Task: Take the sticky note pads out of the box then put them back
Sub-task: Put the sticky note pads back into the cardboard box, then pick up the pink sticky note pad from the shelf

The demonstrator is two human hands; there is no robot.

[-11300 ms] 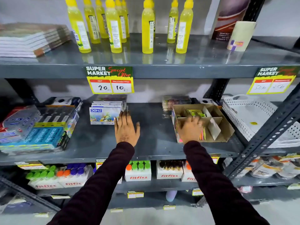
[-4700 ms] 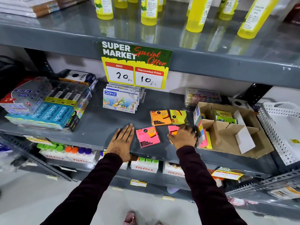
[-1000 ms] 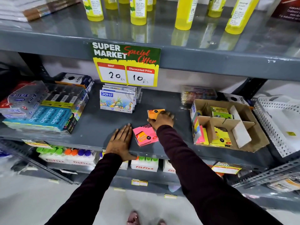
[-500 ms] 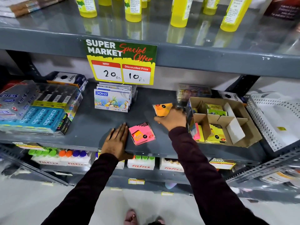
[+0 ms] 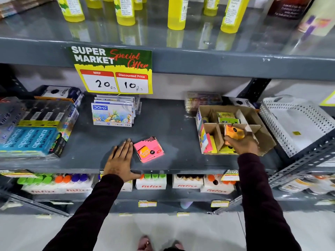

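Note:
A brown cardboard box [image 5: 263,134] with dividers stands on the right of the grey middle shelf [image 5: 172,127]. My right hand [image 5: 242,144] is shut on an orange sticky note pad [image 5: 233,132] and holds it over the box's front compartments. Green pads [image 5: 226,117] lie in a back compartment, while pink and yellow pads [image 5: 211,144] stand in the front left one. One pink sticky note pad [image 5: 148,149] lies on the shelf. Just left of it, my left hand [image 5: 120,160] rests flat on the shelf, fingers together, holding nothing.
A DOMS pastel box [image 5: 112,115] stands at the shelf's back. Pen and pencil packs [image 5: 32,131] fill the left. A white perforated basket [image 5: 293,124] sits right of the box. Yellow bottles [image 5: 125,11] line the upper shelf, whose edge carries a price sign [image 5: 112,71].
My right hand picked the orange pad off the shelf and carried it right, over the box. The pink pad and my left hand stayed in place.

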